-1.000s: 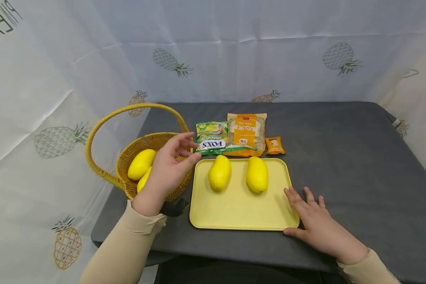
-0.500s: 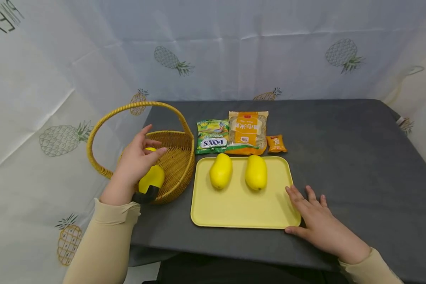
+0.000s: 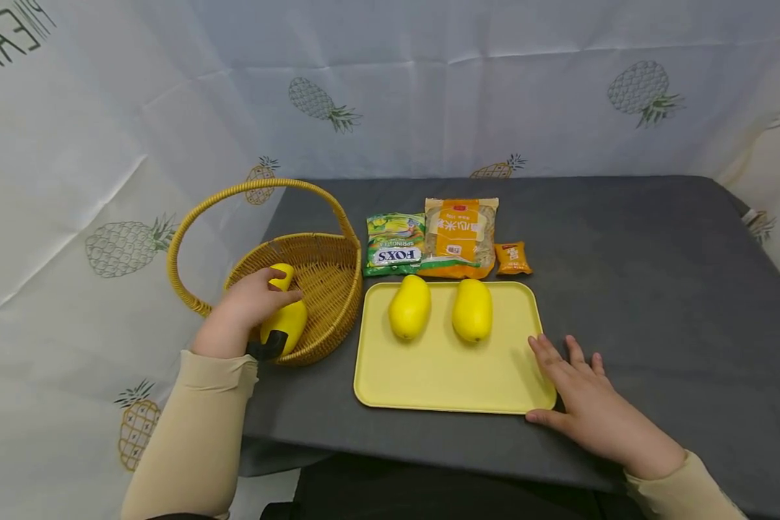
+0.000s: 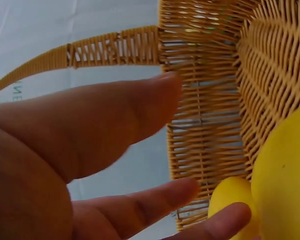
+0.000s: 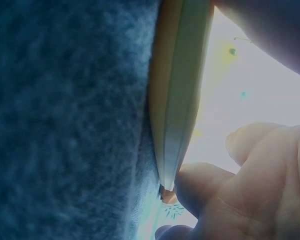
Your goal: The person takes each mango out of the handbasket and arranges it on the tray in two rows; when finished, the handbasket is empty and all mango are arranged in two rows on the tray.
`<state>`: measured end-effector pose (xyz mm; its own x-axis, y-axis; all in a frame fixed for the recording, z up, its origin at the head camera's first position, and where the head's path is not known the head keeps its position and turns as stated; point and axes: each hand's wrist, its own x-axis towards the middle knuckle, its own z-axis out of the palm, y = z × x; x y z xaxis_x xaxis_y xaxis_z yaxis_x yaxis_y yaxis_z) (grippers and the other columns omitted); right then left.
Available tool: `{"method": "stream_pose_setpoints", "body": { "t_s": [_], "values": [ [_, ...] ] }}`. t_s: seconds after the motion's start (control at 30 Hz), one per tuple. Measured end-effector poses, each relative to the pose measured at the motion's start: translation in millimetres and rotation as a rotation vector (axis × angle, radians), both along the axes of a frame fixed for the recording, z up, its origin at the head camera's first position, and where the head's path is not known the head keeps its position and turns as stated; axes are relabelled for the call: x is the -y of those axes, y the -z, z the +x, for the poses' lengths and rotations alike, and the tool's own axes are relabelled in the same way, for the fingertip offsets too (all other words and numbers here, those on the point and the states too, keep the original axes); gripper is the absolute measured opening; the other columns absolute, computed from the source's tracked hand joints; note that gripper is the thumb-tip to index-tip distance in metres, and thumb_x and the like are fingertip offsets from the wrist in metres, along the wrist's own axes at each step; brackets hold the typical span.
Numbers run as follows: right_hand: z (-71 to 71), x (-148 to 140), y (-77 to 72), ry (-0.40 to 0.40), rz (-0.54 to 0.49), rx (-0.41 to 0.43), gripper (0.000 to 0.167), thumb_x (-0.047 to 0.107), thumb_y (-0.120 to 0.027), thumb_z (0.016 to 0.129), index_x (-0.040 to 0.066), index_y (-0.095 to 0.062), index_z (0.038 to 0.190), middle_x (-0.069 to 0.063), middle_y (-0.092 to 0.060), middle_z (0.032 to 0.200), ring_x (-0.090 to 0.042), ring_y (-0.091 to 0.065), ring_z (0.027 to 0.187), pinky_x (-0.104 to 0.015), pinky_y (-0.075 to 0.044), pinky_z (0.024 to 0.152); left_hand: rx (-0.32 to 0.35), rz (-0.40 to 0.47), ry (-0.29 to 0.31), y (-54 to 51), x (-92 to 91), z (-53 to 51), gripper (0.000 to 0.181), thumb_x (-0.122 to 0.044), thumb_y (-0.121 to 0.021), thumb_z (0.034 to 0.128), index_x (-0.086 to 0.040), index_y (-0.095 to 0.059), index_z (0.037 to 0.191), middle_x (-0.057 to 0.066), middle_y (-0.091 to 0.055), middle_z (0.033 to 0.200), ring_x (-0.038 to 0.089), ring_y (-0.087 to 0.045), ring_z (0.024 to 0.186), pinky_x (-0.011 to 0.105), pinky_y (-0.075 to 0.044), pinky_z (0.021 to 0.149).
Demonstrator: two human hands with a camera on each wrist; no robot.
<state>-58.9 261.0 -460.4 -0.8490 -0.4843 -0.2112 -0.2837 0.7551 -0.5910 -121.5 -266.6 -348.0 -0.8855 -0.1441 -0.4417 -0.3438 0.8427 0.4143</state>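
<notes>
My left hand reaches into the wicker basket over two yellow mangoes, one mango nearer me and another mango behind it, partly hidden by the hand. In the left wrist view the thumb and fingers are spread; a fingertip overlaps the smaller-looking mango, and I cannot tell whether it touches. Two more mangoes, a left one and a right one, lie on the yellow tray. With fingers extended, my right hand rests against the tray's right edge, its thumb at the near corner.
Behind the tray lie a green FOX'S candy bag, an orange-and-clear snack bag and a small orange packet. The basket's tall handle arches over its opening. A grey cloth covers the table.
My left hand has moved left from the basket's right side and then lowered toward the mangoes inside. The right hand stays at the tray's edge. The head view has shifted slightly.
</notes>
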Motion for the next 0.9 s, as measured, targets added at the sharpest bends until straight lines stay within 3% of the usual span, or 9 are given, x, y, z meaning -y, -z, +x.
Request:
{"method": "stream_pose_setpoints", "body": {
  "t_s": [0.13, 0.3, 0.6, 0.73, 0.9],
  "values": [
    [0.4, -0.6, -1.2, 0.002, 0.001, -0.003, 0.12, 0.046, -0.09, 0.089, 0.016, -0.016, 0.179, -0.027, -0.022, 0.181, -0.066, -0.001, 0.163, -0.088, 0.002, 0.121, 0.026, -0.09, 0.065, 7.2, -0.6, -3.1, 0.082, -0.045, -0.07, 0.1048, 0.001, -0.042, 0.166, 0.033, -0.054, 0.159, 0.045, -0.065, 0.123, 0.052, -0.058, 0.094],
    [0.7, -0.6, -2.2, 0.002, -0.002, -0.002, 0.12, 0.045, -0.09, 0.09, 0.016, -0.015, 0.179, -0.027, -0.021, 0.181, -0.066, 0.0, 0.163, -0.088, 0.002, 0.121, 0.04, -0.102, 0.083, 13.9, -1.3, -4.3, 0.08, -0.037, -0.075, 0.0995, 0.002, -0.046, 0.164, 0.03, -0.06, 0.151, 0.037, -0.068, 0.106, 0.043, -0.06, 0.08],
    [0.9, -1.0, -3.0, -0.005, -0.006, -0.001, 0.12, 0.044, -0.09, 0.089, 0.017, -0.015, 0.179, -0.026, -0.021, 0.181, -0.066, -0.001, 0.163, -0.088, 0.002, 0.121, 0.066, -0.058, 0.119, 17.8, -4.2, -4.4, 0.085, -0.04, -0.081, 0.0963, 0.002, -0.048, 0.163, 0.026, -0.066, 0.14, 0.037, -0.062, 0.112, 0.046, -0.056, 0.089],
    [0.7, 0.0, -3.7, -0.003, -0.013, 0.018, 0.12, 0.045, -0.09, 0.089, 0.019, -0.014, 0.18, -0.023, -0.02, 0.182, -0.064, 0.001, 0.164, -0.088, 0.003, 0.121, 0.024, -0.07, 0.114, 18.3, -3.6, -4.7, 0.084, -0.042, -0.08, 0.0969, 0.001, -0.05, 0.162, 0.025, -0.067, 0.14, 0.037, -0.064, 0.112, 0.045, -0.056, 0.087],
    [1.2, -0.4, -2.7, -0.001, -0.015, 0.022, 0.121, 0.046, -0.09, 0.089, 0.019, -0.014, 0.18, -0.024, -0.02, 0.182, -0.063, 0.0, 0.165, -0.088, 0.003, 0.121, -0.077, -0.084, 0.088, 12.2, -7.7, -6.5, 0.086, -0.046, -0.079, 0.0976, -0.006, -0.046, 0.166, 0.027, -0.061, 0.153, 0.039, -0.065, 0.118, 0.048, -0.057, 0.089]
  ]
}}
